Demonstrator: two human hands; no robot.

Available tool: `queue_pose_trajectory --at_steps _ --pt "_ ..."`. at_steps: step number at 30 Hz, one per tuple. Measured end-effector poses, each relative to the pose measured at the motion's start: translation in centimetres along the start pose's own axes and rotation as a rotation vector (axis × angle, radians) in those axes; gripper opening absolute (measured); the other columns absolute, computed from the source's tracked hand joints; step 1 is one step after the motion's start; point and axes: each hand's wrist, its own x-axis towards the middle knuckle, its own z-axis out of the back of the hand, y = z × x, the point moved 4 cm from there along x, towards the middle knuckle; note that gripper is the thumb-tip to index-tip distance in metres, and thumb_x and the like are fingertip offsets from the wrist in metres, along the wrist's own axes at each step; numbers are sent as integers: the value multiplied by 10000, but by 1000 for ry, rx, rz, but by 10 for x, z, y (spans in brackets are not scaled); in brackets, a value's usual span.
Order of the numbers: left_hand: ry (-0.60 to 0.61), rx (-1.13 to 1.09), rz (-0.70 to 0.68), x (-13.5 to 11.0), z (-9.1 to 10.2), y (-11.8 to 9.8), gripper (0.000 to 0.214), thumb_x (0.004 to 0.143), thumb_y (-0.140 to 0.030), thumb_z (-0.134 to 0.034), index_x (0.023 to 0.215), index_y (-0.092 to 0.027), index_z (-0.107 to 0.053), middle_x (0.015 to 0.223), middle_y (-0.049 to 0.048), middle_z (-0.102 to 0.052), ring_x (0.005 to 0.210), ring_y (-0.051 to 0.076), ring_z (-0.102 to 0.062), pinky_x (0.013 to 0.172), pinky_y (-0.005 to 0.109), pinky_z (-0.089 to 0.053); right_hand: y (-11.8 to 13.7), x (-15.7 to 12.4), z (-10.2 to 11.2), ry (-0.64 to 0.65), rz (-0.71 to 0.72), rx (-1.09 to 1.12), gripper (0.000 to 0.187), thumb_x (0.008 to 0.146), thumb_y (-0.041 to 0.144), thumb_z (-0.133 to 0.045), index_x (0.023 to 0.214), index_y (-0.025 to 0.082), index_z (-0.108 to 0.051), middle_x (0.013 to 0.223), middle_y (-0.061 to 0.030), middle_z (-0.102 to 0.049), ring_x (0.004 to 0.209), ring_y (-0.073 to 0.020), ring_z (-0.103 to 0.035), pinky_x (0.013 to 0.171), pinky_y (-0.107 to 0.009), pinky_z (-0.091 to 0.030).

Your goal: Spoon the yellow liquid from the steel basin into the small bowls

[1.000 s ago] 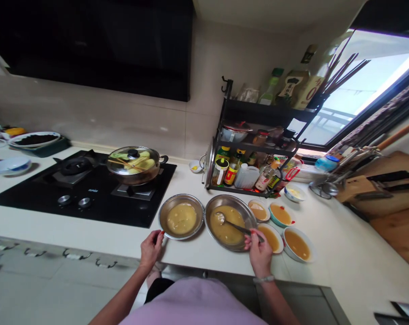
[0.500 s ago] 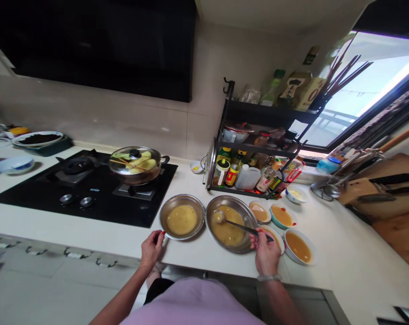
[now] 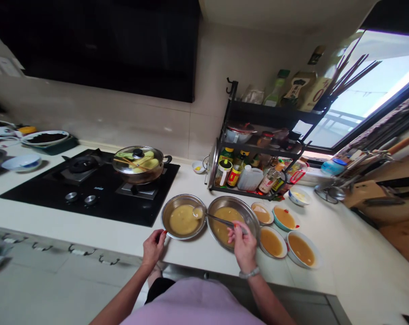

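Two metal bowls of yellowish liquid stand side by side near the counter's front edge. My left hand [image 3: 153, 247] is closed at the near rim of the left metal bowl [image 3: 164, 216], thumb and fingers pinched there. My right hand [image 3: 244, 246] grips the dark handle of a ladle [image 3: 221, 220], above the right metal bowl [image 3: 253, 216]. The ladle's scoop is over the right side of the left bowl, at or just above the liquid; I cannot tell which. Right of the larger bowl are several small bowls of brownish liquid, the closest being a white bowl [image 3: 272, 242].
A lidded pan [image 3: 138, 168] with green pieces and chopsticks showing through its lid sits on the black cooktop [image 3: 123, 214]. A dark rack [image 3: 263, 146] of bottles stands behind the bowls. Knives and a wooden board [image 3: 402, 225] are at right.
My right hand has moved left, carrying the ladle's scoop out of the right metal bowl and over the left one. My left hand stays at the left bowl's rim.
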Motion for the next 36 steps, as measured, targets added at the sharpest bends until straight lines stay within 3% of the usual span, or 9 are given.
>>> queue_pose_trajectory --at_steps 5,8,12,16,19,25,31,36 --pt "-8 2 -7 0 -1 3 320 784 -479 -515 822 -198 -664 704 36 -729 645 187 -677 648 278 -519 12 -15 -6 252 329 -191 215 900 310 -515 987 198 -677 802 -55 -658 545 -125 -604 506 -260 -534" --pt "0 -12 2 -1 -1 5 318 788 -481 -511 826 -201 -656 701 35 -726 648 189 -677 647 280 -519 12 -9 14 182 383 -272 221 912 290 -490 1016 199 -664 808 -54 -649 552 -124 -598 514 -256 -529" --pt "15 -17 3 -1 -2 5 307 791 -475 -508 827 -203 -646 680 22 -714 621 182 -665 639 278 -508 -7 6 53 -21 273 -376 290 915 372 -468 1027 162 -634 696 -35 -629 496 -131 -578 499 -262 -521" --pt "19 -9 -1 0 -1 5 311 793 -481 -506 827 -203 -641 675 17 -707 610 179 -655 632 276 -500 -26 4 76 -80 172 -430 389 881 476 -478 1012 143 -630 677 -50 -639 479 -143 -581 496 -278 -521" --pt "23 -1 -1 0 -2 6 314 797 -484 -503 834 -204 -639 676 17 -706 610 179 -652 637 276 -500 -30 -1 79 -97 81 -341 405 843 514 -520 986 150 -622 630 -25 -627 459 -139 -570 488 -278 -519" --pt "26 -13 4 -1 -1 4 321 802 -500 -499 832 -210 -634 678 14 -706 617 183 -659 635 278 -506 -30 2 79 -318 -174 -49 367 703 498 -653 864 177 -577 503 10 -602 380 -155 -521 359 -270 -439" --pt "19 -15 6 -1 -1 3 323 789 -501 -508 828 -209 -643 683 18 -712 618 182 -662 630 275 -505 -26 8 83 -364 -208 18 301 669 424 -670 827 183 -584 516 -1 -620 385 -148 -509 342 -251 -387" --pt "16 -4 12 0 -2 4 327 786 -498 -506 824 -206 -647 696 29 -721 629 186 -667 635 280 -502 -20 12 87 -349 -179 -42 379 659 487 -679 849 174 -583 517 -4 -619 382 -155 -511 363 -272 -415"
